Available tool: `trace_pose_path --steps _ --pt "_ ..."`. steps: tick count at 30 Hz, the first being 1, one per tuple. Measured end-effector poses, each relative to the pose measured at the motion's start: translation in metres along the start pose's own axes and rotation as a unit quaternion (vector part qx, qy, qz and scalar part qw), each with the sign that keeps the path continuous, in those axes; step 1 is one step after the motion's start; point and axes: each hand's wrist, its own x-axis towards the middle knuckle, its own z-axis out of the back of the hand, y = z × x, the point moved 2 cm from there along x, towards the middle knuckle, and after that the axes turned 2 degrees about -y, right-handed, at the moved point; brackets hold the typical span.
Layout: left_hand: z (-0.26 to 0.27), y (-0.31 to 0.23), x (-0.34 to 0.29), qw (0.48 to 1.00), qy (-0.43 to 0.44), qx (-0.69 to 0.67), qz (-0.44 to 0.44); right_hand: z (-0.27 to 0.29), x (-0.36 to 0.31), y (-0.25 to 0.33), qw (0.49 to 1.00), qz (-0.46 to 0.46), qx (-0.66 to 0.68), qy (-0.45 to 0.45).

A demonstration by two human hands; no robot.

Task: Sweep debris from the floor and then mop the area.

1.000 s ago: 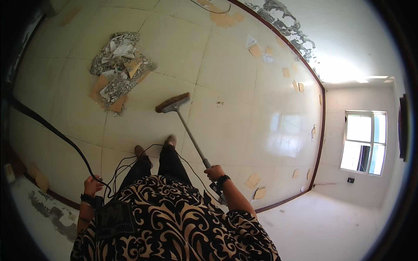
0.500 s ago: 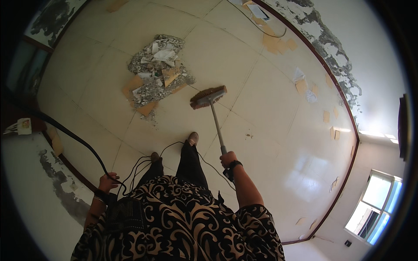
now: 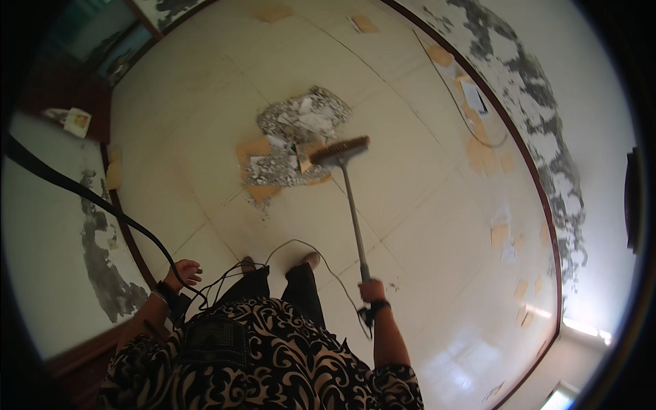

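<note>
The broom now reaches the debris pile, right hand clenched on its handle; left hand hangs loosely open by the cable.

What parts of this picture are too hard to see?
- Head view: what the left hand grips, if anything; it is small, with a black cable passing it.
- Bristles of the broom: blurred.
- Scraps in the debris pile: too small to tell apart.
- Small box on the ledge: too tiny.
- Feet: mostly hidden by the patterned clothing.
</note>
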Motion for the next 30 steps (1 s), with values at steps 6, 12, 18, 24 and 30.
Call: trace_pose_path --steps 6,12,18,24,30 --pt "0.012 0.01 -0.013 0.998 -0.036 -0.038 0.037 -0.032 -0.103 0.047 0.992 -0.006 0.105 0.075" --pt "0.043 0.045 -0.032 0.99 -0.039 -0.116 0.073 -0.017 -0.095 0.063 0.9 -0.118 0.404 0.111" --pt "0.08 0.069 -0.016 0.986 -0.044 -0.132 0.089 0.04 -0.006 0.112 0.776 -0.198 0.587 0.116" --pt "0.173 0.079 0.012 0.983 -0.068 -0.166 0.048 0.124 0.06 0.183 0.481 -0.342 0.806 0.051" --pt "0.285 0.129 0.031 0.948 -0.145 -0.284 0.015 0.181 0.102 0.255 0.806 -0.439 0.398 0.007"
